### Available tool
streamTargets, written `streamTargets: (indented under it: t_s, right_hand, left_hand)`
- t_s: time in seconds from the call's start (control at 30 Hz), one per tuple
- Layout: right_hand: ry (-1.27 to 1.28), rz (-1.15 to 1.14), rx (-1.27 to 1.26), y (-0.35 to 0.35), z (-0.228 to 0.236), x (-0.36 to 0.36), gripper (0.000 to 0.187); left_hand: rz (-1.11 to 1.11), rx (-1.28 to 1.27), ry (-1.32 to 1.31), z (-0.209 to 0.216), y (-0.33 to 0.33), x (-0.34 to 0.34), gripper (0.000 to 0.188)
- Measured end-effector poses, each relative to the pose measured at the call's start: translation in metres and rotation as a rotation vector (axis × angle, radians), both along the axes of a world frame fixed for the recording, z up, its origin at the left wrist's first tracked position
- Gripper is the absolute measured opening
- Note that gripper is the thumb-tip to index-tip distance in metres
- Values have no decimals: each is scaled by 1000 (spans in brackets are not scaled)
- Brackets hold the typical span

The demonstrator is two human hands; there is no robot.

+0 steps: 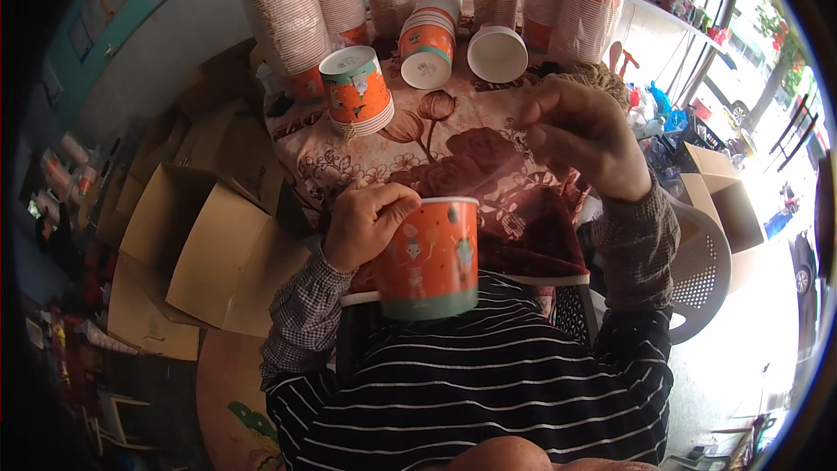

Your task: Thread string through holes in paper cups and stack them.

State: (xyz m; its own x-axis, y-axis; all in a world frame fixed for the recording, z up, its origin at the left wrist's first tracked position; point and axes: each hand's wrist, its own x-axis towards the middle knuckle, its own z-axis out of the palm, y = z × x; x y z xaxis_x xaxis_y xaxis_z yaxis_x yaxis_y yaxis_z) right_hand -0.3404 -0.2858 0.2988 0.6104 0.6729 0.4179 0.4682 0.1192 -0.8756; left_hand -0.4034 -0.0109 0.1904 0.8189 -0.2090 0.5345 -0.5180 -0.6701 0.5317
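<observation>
An orange paper cup [429,257] with a green band at its base is upright in front of my striped top. My left hand [370,218] pinches its rim from the left, thumb and fingers closed on the wall. Higher and to the right, my right hand [593,139] is raised over the table, its fingers curled toward the thumb. Whatever they may hold is too small to make out. Beyond my hands, a short upside-down stack of matching cups [357,92] sits on the flowered tablecloth [453,144]. Another nested stack [427,44] lies on its side.
A single cup [498,54] lies tipped, its white side toward me. Tall plastic-wrapped cup stacks [279,17] line the table's far side. A bundle of tan strands [597,78] lies at the right. Open cardboard boxes [235,253] fill the left; a grey perforated chair [697,262] stands right.
</observation>
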Motion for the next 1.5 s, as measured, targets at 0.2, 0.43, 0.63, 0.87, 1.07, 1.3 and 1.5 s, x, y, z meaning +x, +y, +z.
streamTargets:
  t_s: [0.2,0.43,0.63,0.87,1.07,1.3,1.5]
  right_hand:
    - [342,226,47,-17,-15,-21,12]
    - [380,78,165,8,-91,-15,17]
    - [517,-127,80,23,-135,-14,17]
    - [-65,-349,169,32,-163,-16,18]
    - [-419,-461,2,33,-160,-20,20]
    - [-582,-467,-25,33,-163,-20,20]
    - [-490,-439,-13,34,-156,-25,11]
  left_hand:
    - [-179,-104,-55,-52,-26,14,17]
    - [-216,-423,229,-61,-50,3,17]
    - [-260,-431,94,-60,-58,3,27]
    - [-211,-501,131,-58,-73,2,36]
    - [-79,-458,48,-63,-79,2,24]
    - [6,-316,-77,-73,-79,2,10]
    - [-43,-390,-75,-63,-83,0,2]
